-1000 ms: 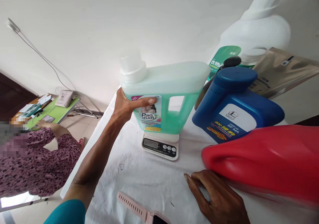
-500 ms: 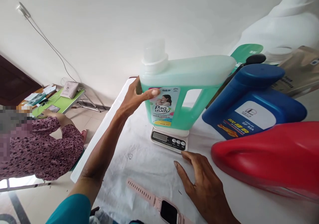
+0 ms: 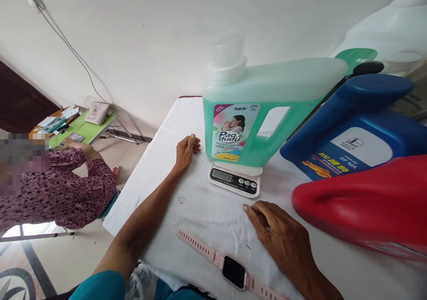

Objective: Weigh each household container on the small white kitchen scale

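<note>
Head view shows your weighing step: the translucent green handled detergent jug (image 3: 263, 113) stands alone on the small white digital scale (image 3: 235, 180). Your left hand (image 3: 187, 151) and right hand (image 3: 276, 235) rest open and empty on the white-clothed worktop (image 3: 187, 211); next, read the display.

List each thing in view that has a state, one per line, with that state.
Green bottle: upright on the scale, capped, untouched.
Scale: loaded; display unreadable.
Left hand: flat on the table, empty.
Right hand: resting on the table, empty.
Watch: lying flat, screen dark.
Red bottle: on its side.
</note>
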### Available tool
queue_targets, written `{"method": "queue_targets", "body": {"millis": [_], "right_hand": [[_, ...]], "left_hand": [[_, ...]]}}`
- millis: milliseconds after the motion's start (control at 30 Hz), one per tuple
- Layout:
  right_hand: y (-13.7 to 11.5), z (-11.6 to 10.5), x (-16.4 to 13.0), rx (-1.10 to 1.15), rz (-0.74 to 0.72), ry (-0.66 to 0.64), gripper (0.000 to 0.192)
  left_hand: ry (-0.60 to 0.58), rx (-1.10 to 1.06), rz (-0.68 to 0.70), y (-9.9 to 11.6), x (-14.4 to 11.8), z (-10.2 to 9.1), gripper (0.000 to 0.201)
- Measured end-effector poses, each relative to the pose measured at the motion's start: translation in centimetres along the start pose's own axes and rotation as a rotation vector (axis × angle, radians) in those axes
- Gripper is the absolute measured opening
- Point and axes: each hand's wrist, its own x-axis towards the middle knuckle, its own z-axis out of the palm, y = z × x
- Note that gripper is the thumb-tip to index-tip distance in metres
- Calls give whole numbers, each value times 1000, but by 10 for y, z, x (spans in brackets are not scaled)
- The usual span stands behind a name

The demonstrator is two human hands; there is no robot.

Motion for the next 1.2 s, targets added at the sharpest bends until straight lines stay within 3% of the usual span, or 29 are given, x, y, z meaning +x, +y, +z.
{"method": "queue_targets", "body": {"millis": [600, 700, 733, 833, 933, 1067, 1133, 1200], "right_hand": [[1, -2, 1, 72, 29, -15, 27], [-11, -11, 9, 171, 34, 29, 12], [-18, -16, 16, 189, 44, 64, 3], [-38, -33, 50, 176, 100, 228, 52], [-50, -41, 100, 177, 150, 348, 79], [-45, -32, 155, 207, 306, 461, 83], [-30, -25, 169, 255, 377, 528, 83], [-7, -19, 175, 296, 355, 512, 78]], "left_hand": [[-64, 113, 24, -1, 3, 1, 68], [-62, 107, 20, -1, 3, 1, 68], [-63, 108, 19, -1, 3, 1, 68], [-71, 115, 19, -4, 3, 1, 67], [-78, 108, 12, -5, 2, 0, 69], [-51, 17, 6, 14, -4, -2, 72], [-81, -14, 102, 38, -9, -1, 76], [-173, -9, 232, 67, -13, 4, 88]]}}
